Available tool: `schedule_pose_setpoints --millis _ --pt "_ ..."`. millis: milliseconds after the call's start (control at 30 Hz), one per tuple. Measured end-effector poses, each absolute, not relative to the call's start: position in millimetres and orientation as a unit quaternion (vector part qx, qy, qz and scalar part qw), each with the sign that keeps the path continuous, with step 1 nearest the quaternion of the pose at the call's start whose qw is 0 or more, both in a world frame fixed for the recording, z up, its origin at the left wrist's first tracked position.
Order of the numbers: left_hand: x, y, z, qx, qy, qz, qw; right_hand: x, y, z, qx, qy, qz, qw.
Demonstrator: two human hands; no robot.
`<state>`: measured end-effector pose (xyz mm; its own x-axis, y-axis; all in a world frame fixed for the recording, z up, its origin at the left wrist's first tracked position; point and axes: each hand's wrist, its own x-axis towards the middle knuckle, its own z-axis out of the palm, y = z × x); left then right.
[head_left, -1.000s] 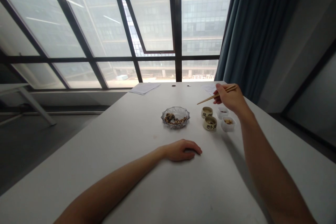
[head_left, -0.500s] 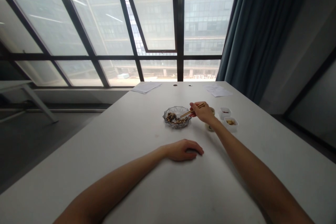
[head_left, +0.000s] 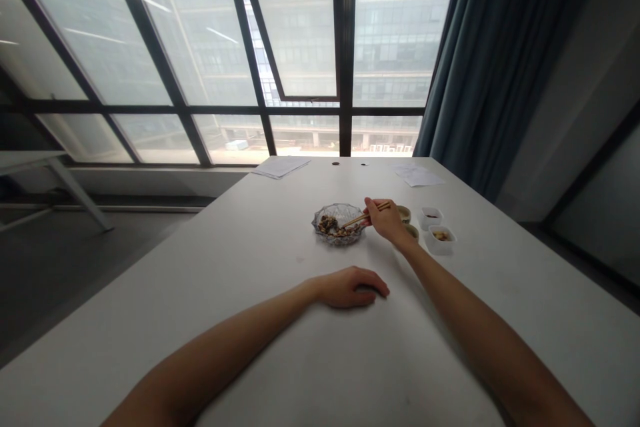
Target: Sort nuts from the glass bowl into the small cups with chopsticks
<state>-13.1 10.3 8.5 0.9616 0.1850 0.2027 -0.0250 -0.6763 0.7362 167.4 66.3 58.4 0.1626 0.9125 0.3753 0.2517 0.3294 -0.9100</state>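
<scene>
My right hand (head_left: 387, 219) is closed around a pair of wooden chopsticks (head_left: 361, 217). Their tips reach down into a clear glass bowl (head_left: 321, 235) with a scalloped rim, which holds small brown and pale pieces of food (head_left: 329, 223). What lies between the tips is too small to make out. My left hand (head_left: 350, 287) rests on the white table nearer to me, fingers loosely curved and holding nothing. Beside my right hand stand two round, greenish-tan containers (head_left: 404, 213), partly hidden by the hand and wrist.
Two small clear plastic boxes stand at the right: one box (head_left: 431, 216) with dark red bits, another box (head_left: 441, 240) with yellowish pieces. Papers (head_left: 281, 167) lie at the far left of the table (head_left: 240, 267), more papers (head_left: 419, 175) at the far right, and a small dark disc (head_left: 335, 163) between.
My right hand, with the chopsticks, has shifted slightly left and down relative to the containers, so more of them shows. The left hand stays put; the view has moved slightly.
</scene>
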Motion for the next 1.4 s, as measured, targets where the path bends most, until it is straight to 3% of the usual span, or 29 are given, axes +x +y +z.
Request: schedule_pose_setpoints --millis 433,767,1133,1400 --pt "-13.7 10.8 7.1 0.906 0.048 0.131 0.399 172.2 63.9 66.4 -0.513 -0.577 0.306 0.557" --pt "-13.4 10.7 7.3 0.906 0.046 0.131 0.401 169.2 62.6 61.9 -0.517 -0.611 0.207 0.562" --pt "-13.5 10.5 8.3 0.905 0.044 0.131 0.403 178.7 59.8 81.7 -0.515 -0.578 0.305 0.555" --pt "-13.8 10.4 8.6 0.904 0.042 0.136 0.402 174.0 65.5 71.2 -0.53 -0.581 0.313 0.533"
